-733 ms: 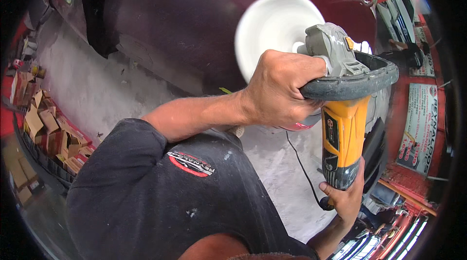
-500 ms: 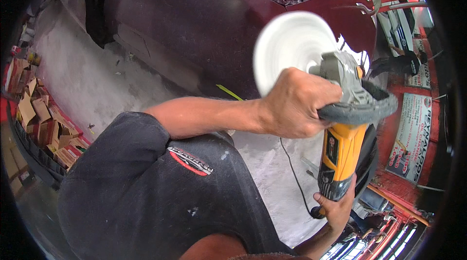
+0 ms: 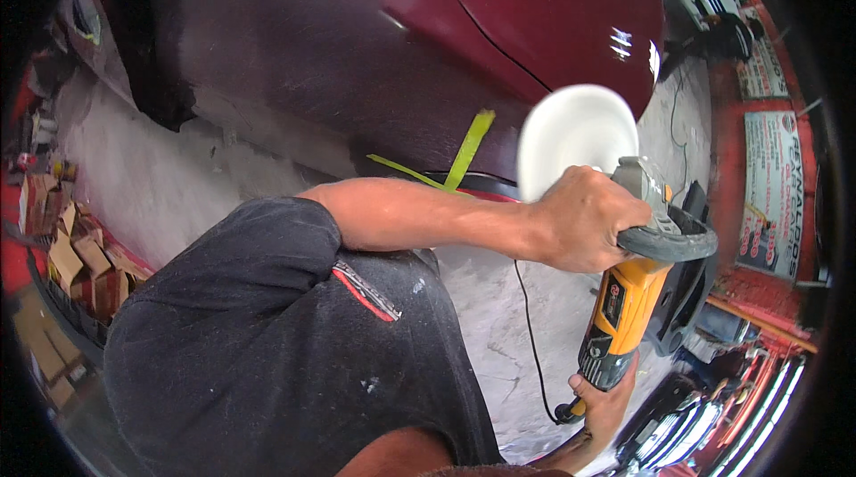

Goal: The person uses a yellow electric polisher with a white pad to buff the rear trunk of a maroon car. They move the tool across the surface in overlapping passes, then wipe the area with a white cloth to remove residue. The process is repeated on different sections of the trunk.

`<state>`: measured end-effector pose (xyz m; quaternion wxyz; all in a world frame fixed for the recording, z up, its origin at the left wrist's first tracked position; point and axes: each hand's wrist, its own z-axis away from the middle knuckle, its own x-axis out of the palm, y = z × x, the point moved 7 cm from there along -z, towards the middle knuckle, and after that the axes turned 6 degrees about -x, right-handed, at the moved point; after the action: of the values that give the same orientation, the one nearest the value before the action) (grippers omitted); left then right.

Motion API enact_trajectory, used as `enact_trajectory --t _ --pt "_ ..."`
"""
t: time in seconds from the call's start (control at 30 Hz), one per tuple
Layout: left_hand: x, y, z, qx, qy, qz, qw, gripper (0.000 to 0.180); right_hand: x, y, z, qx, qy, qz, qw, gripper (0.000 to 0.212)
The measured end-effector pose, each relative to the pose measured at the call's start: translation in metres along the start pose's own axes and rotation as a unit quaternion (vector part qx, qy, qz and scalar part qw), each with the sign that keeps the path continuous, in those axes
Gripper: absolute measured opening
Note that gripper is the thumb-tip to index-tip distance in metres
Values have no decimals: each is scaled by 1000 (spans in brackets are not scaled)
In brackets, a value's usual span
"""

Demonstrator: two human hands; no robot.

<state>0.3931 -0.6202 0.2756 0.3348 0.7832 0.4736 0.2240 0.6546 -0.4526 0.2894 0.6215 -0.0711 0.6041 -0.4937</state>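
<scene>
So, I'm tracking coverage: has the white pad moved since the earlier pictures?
Yes: the white pad has moved right and lower in view, judged against the yellow-green tape.

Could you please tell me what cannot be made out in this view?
In the head view:
- White pad: surface detail is blurred; the pad itself hides its far side.
- Left hand: its fist hides the grip inside.
- Right hand: the polisher hides most fingers.
- Black cord: left forearm covers its upper run.
- Dark red car: upper edge cuts it off.

Left forearm point(image 3: 419, 220) extended rightward across the view; left hand point(image 3: 587, 220) clenched, knuckles up; right hand point(image 3: 608, 404) lower, curled.
</scene>
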Motion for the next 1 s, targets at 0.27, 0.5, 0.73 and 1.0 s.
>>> enact_trajectory --t 0.27,0.5,0.73,1.0 --pt "-60 46 18 -28 -12 -178 984 17 28 -32 -26 -161 -80 -11 984 105" --pt "-64 46 23 -57 53 -204 976 27 50 -16 -48 -214 -74 -97 969 103" --pt "1 85 61 9 -38 -423 905 32 63 75 -45 -211 -116 -171 956 102" --pt "82 84 117 -16 -150 -372 916 23 72 179 -44 -131 -203 -230 943 103"
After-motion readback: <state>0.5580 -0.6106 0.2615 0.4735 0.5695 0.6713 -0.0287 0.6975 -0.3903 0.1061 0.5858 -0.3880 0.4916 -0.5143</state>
